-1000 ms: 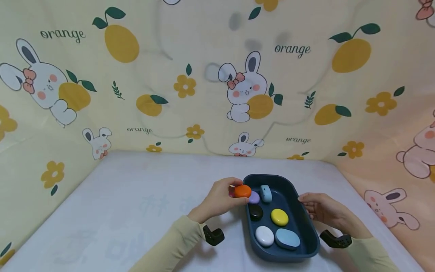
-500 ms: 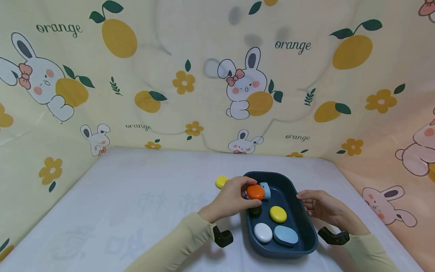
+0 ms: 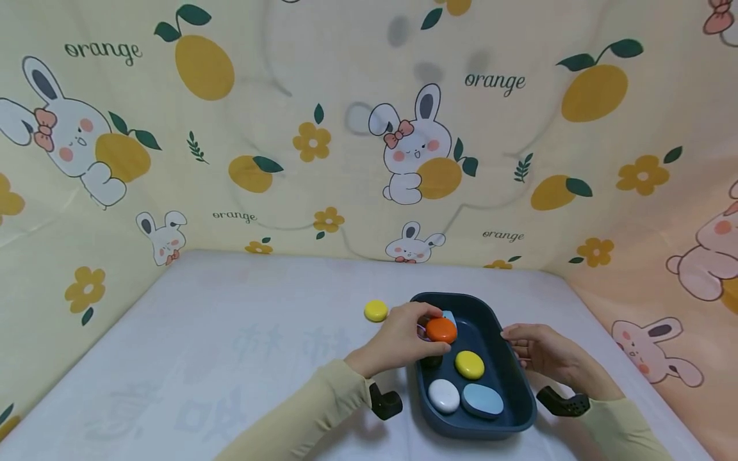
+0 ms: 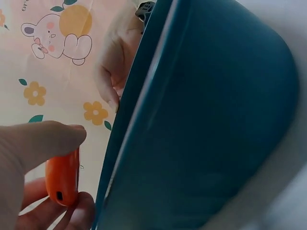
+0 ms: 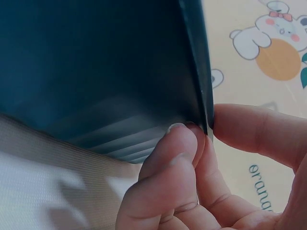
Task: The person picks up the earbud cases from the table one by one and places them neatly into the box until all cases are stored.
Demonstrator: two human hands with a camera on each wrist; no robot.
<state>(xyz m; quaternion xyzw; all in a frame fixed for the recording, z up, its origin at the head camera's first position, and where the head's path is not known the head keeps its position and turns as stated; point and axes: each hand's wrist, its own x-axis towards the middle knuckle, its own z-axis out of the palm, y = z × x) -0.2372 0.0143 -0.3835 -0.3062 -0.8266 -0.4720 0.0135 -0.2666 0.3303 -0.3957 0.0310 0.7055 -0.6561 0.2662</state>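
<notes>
In the head view my left hand [image 3: 398, 339] pinches an orange rounded earbud case [image 3: 441, 330] between thumb and fingers, over the left far part of a dark blue tray [image 3: 461, 432]. A small dark port shows on the orange case's side in the left wrist view. My right hand [image 3: 553, 355] pinches the tray's right rim, thumb on one side and fingers curled against the other. Inside the tray lie a yellow case [image 3: 469, 365], a white one [image 3: 444, 396] and a light blue oval one [image 3: 483, 401]. Behind my left hand a black piece [image 3: 431, 362] and a light blue piece [image 3: 450, 315] are partly hidden.
Another yellow rounded case [image 3: 376, 311] lies on the white tabletop [image 3: 259, 333], left of the tray and just beyond my left hand. Cloth walls [image 3: 340, 160] printed with rabbits and oranges stand around the back and sides.
My left hand has moved right with the orange case, from the tray's left rim to over its inside. The yellow case outside has come into view. My right hand keeps its hold.
</notes>
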